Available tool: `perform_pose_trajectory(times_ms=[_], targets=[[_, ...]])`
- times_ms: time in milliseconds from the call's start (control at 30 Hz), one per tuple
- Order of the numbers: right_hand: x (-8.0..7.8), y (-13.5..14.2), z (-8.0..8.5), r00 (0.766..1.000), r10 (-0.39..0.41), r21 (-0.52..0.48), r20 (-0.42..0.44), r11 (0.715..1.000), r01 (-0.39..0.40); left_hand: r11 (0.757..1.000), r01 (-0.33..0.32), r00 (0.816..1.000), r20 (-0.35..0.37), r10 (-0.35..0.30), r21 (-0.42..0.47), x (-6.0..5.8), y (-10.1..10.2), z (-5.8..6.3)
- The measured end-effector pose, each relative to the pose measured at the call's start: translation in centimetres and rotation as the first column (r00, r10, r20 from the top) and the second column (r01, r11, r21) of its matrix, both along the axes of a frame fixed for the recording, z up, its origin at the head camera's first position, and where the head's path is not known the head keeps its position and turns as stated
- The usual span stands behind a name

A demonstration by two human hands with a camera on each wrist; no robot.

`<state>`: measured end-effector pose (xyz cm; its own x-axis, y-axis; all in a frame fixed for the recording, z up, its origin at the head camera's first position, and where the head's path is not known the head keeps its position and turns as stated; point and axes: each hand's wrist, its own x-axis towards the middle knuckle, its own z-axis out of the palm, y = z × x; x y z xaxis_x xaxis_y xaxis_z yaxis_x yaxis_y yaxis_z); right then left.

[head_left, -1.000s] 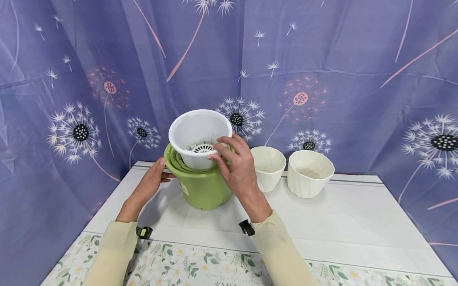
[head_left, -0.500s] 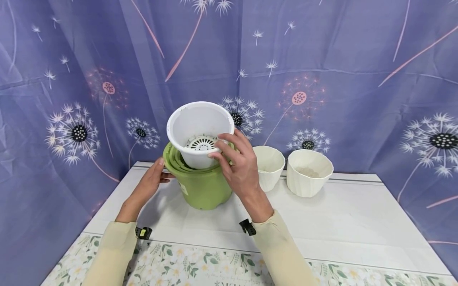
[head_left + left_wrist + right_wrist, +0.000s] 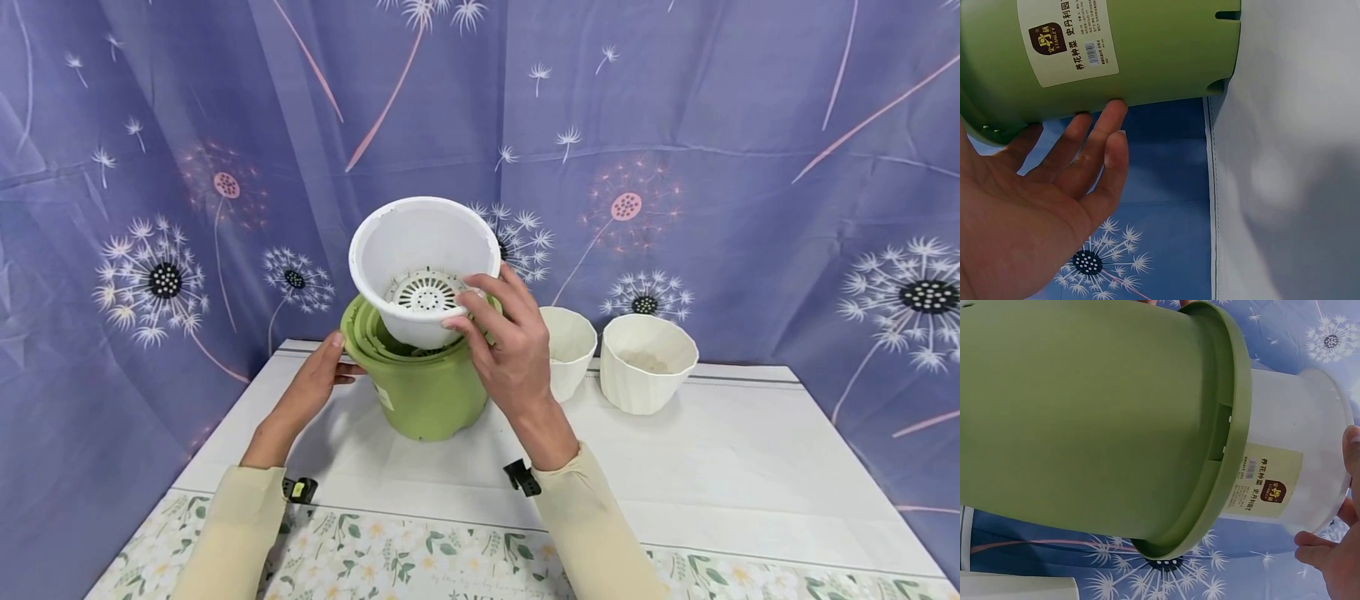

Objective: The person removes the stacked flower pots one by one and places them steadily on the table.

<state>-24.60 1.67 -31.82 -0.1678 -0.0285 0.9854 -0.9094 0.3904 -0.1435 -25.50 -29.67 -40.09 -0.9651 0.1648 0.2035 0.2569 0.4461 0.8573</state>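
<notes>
In the head view my right hand [image 3: 510, 342] pinches the near right rim of a white plastic flowerpot [image 3: 375, 250]. Slots pierce the disc at its bottom. This pot is tilted toward me and partly drawn out of a larger green flowerpot [image 3: 427, 400]; a label [image 3: 1266, 481] shows on its side in the right wrist view. More green rims sit nested inside the green pot. My left hand [image 3: 315, 375] rests against that pot's left side, its thumb at the rim. In the left wrist view loosely bent fingers [image 3: 1110, 119] touch the wall below a paper label [image 3: 1072, 44].
Two cream fluted pots, one nearer [image 3: 570, 350] and one farther right [image 3: 648, 367], stand right of the green pot. A white cloth [image 3: 720, 467] covers the table, with a floral strip [image 3: 420, 550] at the front. A purple dandelion curtain [image 3: 675, 100] hangs behind and at both sides.
My right hand has raised the white flowerpot and moved it slightly right, so more of the green pot's inside shows. The left hand and green pot have hardly moved.
</notes>
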Motion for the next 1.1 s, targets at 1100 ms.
perform_pose_trajectory(times_ms=[1100], targets=[[2.2,2.9,2.5,0.996,-0.068,-0.034,-0.059,0.997,0.066,1.000,0.004,1.000,-0.021,-0.005,-0.005,0.1,0.1,0.0]])
